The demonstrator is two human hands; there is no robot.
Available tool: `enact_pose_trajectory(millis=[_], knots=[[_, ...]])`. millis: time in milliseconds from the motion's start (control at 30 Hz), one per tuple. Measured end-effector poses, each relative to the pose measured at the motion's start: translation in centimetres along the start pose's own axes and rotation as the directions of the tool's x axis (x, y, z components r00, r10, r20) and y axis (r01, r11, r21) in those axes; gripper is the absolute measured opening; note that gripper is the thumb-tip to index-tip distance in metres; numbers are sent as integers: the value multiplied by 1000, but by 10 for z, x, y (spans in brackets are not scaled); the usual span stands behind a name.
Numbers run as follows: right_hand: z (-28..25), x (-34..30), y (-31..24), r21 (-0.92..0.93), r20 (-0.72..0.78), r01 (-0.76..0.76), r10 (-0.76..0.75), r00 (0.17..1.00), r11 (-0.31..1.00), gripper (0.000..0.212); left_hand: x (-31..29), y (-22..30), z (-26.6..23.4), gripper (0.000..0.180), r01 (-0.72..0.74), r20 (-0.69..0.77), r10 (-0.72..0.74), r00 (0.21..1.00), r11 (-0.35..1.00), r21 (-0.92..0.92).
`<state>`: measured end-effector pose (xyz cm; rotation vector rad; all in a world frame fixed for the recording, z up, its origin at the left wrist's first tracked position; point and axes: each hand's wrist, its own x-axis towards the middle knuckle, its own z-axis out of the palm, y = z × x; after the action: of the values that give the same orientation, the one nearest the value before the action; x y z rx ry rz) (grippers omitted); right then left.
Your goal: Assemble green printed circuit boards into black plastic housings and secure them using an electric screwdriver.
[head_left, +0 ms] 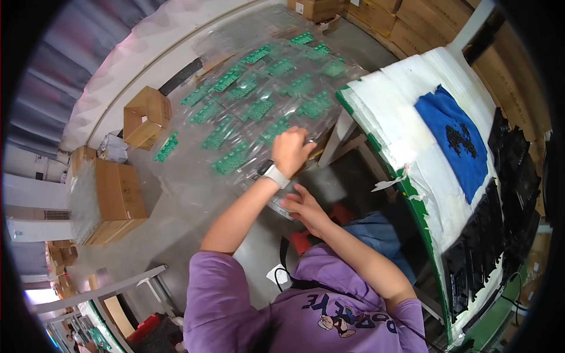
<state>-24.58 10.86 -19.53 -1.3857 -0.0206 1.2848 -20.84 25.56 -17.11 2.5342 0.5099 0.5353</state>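
Stacks of clear plastic trays holding small green circuit boards (pixel 253 100) fill the far left, beside the white padded table (pixel 400 117). The left hand (pixel 289 150), its grip curled tight, pinches the stack's near edge. The right hand (pixel 303 206) lies just below, fingers spread against the lower trays. A blue cloth (pixel 453 141) lies on the table at right.
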Motion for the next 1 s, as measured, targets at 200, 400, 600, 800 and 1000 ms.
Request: enact_pose_trajectory(millis=[200,400,600,800,1000], knots=[[8,42,-4,271,22,73,-82,996,960,47,2,-25,-28,26,90,104,-38,994,822,-562],[-19,36,-1,323,-143,168,-127,981,931,25,-93,-203,-151,24,453,-405,-294,866,804,385],[-40,37,14,336,-113,162,-131,985,928,22,-198,-244,-177,58,400,-151,-375,915,786,472],[-44,36,17,315,-171,239,-193,966,919,21,-230,-187,-159,48,382,-250,-289,924,710,591],[-33,17,17,317,-165,164,-116,980,934,14,-263,-215,-151,25,300,-204,-222,953,642,705]])
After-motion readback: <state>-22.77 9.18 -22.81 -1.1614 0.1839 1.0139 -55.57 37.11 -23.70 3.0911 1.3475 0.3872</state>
